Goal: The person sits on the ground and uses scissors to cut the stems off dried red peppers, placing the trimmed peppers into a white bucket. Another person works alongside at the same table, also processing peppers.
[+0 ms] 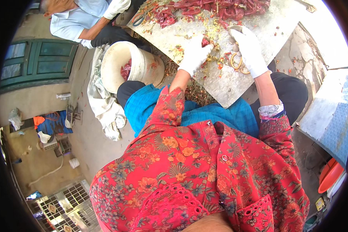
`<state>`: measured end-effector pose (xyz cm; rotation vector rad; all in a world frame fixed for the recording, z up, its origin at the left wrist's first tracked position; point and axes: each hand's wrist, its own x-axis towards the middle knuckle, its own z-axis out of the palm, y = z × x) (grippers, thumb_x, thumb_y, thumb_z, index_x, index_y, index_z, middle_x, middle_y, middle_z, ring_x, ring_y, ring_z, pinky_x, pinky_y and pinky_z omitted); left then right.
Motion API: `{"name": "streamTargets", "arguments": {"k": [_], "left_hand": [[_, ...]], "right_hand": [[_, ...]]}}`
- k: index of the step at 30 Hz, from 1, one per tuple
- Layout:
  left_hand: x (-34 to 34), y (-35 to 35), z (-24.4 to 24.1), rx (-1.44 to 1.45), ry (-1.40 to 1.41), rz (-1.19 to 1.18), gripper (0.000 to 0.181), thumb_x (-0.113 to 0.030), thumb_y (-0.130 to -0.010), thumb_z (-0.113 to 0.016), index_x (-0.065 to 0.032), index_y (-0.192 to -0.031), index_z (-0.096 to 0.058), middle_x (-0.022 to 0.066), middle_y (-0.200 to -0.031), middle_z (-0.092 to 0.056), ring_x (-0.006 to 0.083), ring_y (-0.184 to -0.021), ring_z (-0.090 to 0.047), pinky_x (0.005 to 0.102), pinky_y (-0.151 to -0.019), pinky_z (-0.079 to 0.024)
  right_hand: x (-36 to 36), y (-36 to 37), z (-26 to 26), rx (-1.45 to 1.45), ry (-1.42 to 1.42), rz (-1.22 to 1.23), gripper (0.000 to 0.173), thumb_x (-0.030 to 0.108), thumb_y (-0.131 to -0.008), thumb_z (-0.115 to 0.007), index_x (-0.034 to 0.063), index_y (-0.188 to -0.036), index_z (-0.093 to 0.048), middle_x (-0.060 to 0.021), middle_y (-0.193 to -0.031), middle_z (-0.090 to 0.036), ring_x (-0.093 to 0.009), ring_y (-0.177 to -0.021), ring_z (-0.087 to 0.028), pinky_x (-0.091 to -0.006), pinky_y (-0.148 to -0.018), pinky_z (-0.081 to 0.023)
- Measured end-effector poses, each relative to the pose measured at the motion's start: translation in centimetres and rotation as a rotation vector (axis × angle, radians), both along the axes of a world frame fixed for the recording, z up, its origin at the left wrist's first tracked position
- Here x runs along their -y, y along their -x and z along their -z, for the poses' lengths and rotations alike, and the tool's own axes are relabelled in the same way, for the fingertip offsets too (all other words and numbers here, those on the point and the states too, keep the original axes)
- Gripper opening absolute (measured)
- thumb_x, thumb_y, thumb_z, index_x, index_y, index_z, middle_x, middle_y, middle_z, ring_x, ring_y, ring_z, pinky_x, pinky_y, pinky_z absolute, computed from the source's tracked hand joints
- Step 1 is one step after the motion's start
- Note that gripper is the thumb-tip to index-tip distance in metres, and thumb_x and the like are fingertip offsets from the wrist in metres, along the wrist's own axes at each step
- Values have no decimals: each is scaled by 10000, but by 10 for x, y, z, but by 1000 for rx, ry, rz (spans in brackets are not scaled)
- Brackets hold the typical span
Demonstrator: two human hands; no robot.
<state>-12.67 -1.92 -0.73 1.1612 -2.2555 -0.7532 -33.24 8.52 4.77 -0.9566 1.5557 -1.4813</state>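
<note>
My left hand (195,55), in a white glove, pinches a dark red dried chili (205,42) between thumb and fingers. On the other side of the board my right hand (248,47), also gloved, has its fingers curled, the fingertips stained grey. Tan looped handles of a pair of scissors (236,61) show beside and under its wrist. The blades are hidden, and whether this hand grips the scissors is unclear. Both hands are over a pale board (229,92) strewn with yellow seeds, stems and red scraps. A heap of dried red chilies (217,8) covers its far side.
A white plastic bucket (150,62) lying tilted at left holds some chilies. Pale cloth (104,107) is spread beside it. A co-worker (75,26) with a white glove sits at the far left. Other scissors (138,19) lie at the board's edge. A blue-white panel (333,110) stands right.
</note>
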Motion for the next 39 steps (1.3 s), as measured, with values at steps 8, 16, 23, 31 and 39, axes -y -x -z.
{"name": "streamTargets", "arguments": {"k": [8, 16, 23, 31, 39], "left_hand": [[-37, 3, -59, -146, 48, -83, 365, -309, -919, -781, -19, -1134, -724, 149, -871, -753, 254, -768, -719, 383, -746, -572], [-55, 13, -74, -195, 5, -40, 289, -271, -871, -758, -4, -949, -678, 197, -819, -680, 334, -760, -662, 442, -733, -528], [-57, 10, -83, -427, -408, 46, 205, -185, -946, -713, 0, -1034, -713, 68, -759, -653, 194, -639, -622, 357, -621, -511], [-83, -47, -102, -861, -774, 274, 269, -166, -958, -703, 2, -1168, -716, 10, -779, -672, 76, -581, -581, 267, -550, -489], [36, -273, -123, 291, 372, -645, 410, -345, -874, -777, -43, -1152, -772, 239, -1162, -752, 412, -1112, -705, 489, -1008, -533]], "right_hand": [[1, -31, 7, -450, 162, -71, 328, 354, -1000, -710, 59, -1130, -773, -142, -1081, -776, -301, -997, -749, -366, -902, -570], [-8, -39, 0, -610, 258, 107, 251, 254, -992, -680, 36, -1083, -764, -169, -1010, -751, -338, -940, -738, -404, -853, -571], [-12, -34, 8, 409, 127, 18, 191, 221, -1030, -629, 52, -1040, -715, -64, -837, -681, -209, -678, -628, -351, -592, -498], [-7, -17, 13, 1270, 95, -179, 173, 208, -1073, -574, 57, -1069, -658, -8, -846, -573, -70, -588, -436, -231, -472, -346], [-29, -71, 15, 475, -7, -73, 281, 311, -1042, -646, 38, -1053, -712, -65, -932, -725, -96, -629, -601, -226, -449, -387]]}}
